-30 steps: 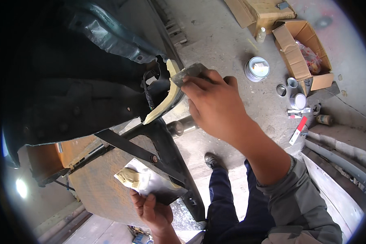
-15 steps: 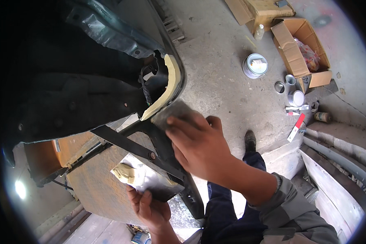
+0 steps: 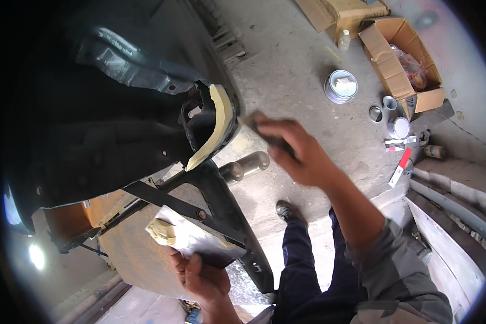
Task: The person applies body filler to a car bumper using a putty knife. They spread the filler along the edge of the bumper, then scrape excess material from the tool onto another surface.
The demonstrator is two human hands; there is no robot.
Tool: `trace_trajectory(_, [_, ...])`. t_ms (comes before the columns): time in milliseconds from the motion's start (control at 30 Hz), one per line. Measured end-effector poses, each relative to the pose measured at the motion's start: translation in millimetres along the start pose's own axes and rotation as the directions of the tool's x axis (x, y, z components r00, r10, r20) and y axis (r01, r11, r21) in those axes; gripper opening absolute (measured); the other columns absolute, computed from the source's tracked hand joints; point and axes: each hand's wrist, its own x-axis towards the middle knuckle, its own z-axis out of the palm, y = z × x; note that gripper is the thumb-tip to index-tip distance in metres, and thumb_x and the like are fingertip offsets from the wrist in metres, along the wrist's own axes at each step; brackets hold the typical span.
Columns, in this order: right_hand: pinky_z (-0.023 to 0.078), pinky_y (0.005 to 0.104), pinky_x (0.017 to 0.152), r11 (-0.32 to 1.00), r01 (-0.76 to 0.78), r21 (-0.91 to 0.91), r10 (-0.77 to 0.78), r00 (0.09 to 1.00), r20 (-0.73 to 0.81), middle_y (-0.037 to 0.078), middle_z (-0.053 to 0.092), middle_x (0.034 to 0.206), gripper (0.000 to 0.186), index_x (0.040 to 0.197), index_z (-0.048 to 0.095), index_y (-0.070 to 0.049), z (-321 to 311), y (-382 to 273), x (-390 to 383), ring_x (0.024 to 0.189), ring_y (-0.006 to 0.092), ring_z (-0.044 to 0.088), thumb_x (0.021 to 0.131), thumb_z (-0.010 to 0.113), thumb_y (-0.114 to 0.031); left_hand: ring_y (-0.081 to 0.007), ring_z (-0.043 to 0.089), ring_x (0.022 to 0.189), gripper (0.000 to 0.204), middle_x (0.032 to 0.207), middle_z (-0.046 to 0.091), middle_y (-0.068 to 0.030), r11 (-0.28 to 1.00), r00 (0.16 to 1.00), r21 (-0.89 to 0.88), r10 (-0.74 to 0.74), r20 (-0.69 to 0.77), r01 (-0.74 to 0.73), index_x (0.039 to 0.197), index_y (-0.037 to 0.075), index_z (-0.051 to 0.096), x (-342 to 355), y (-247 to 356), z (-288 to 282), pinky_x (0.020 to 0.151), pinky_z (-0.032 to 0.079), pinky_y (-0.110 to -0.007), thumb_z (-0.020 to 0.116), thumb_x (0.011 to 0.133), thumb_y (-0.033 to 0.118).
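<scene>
My right hand [image 3: 299, 154], blurred by motion, grips a flat dark spreader [image 3: 254, 124] just right of a curved pale-yellow filler strip [image 3: 221, 113] on the corner edge of a large black vehicle body part [image 3: 102, 146]; whether the blade touches it I cannot tell. Below, my left hand [image 3: 202, 275] holds a silvery flat plate [image 3: 202, 243], thumb on its lower edge, with a lump of beige paste [image 3: 162, 232] at its left end. A dark metal support [image 3: 210, 183] runs under the black part, behind the plate.
Cardboard boxes [image 3: 378, 59], a bottle [image 3: 344, 39], a lidded can [image 3: 340, 86], several smaller cans [image 3: 398, 128] and a red-white strip [image 3: 400, 167] lie on the floor at right. Long panels [image 3: 443, 237] lean at lower right. My legs and shoe [image 3: 286, 210] are below.
My right hand with the spreader swept down to the filler strip's lower end, then moved back up and rightward. The view shifted slightly. My left hand still holds the plate.
</scene>
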Motion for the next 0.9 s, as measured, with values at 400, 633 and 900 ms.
trace_trajectory(400, [0.047, 0.0407, 0.096, 0.999, 0.009, 0.035, -0.011, 0.998, 0.064, 0.006, 0.060, 0.130, 0.033, 0.120, 0.058, -0.006, 6.6, 27.3, 71.1, 0.116, 0.0316, 0.052, 0.088, 0.057, -0.005, -0.0311, 0.052, 0.123, 0.061, 0.134, 0.054, -0.0140, 0.996, 0.988, -0.041, -0.089, -0.123, 0.085, 0.137, 0.009, 0.047, -15.8, -14.8, 3.0, 0.109, 0.040, -0.049, 0.048, 0.078, -0.006])
trace_trajectory(633, [0.050, 0.0418, 0.088, 0.999, -0.016, 0.036, 0.016, 1.000, -0.001, 0.010, 0.063, 0.121, 0.034, 0.116, 0.059, -0.005, 16.0, -1.1, 29.9, 0.107, 0.0324, 0.058, 0.083, 0.056, 0.002, -0.0306, 0.045, 0.130, 0.067, 0.141, 0.047, -0.0136, 0.994, 0.990, 0.050, -0.092, -0.107, 0.098, 0.146, 0.009, 0.038, -11.1, -21.0, 7.6, 0.112, 0.034, -0.048, 0.050, 0.080, 0.007])
trace_trajectory(900, [0.046, 0.0427, 0.097, 0.832, -0.138, 0.537, 0.074, 0.987, 0.140, 0.019, 0.061, 0.125, 0.030, 0.120, 0.058, -0.002, 12.9, -67.0, -30.7, 0.112, 0.0309, 0.060, 0.090, 0.059, -0.005, -0.0298, 0.046, 0.129, 0.065, 0.140, 0.048, -0.0134, 0.991, 0.981, -0.001, -0.134, -0.142, 0.135, 0.144, 0.009, 0.039, -3.3, -22.3, 29.0, 0.111, 0.036, -0.046, 0.051, 0.080, 0.008])
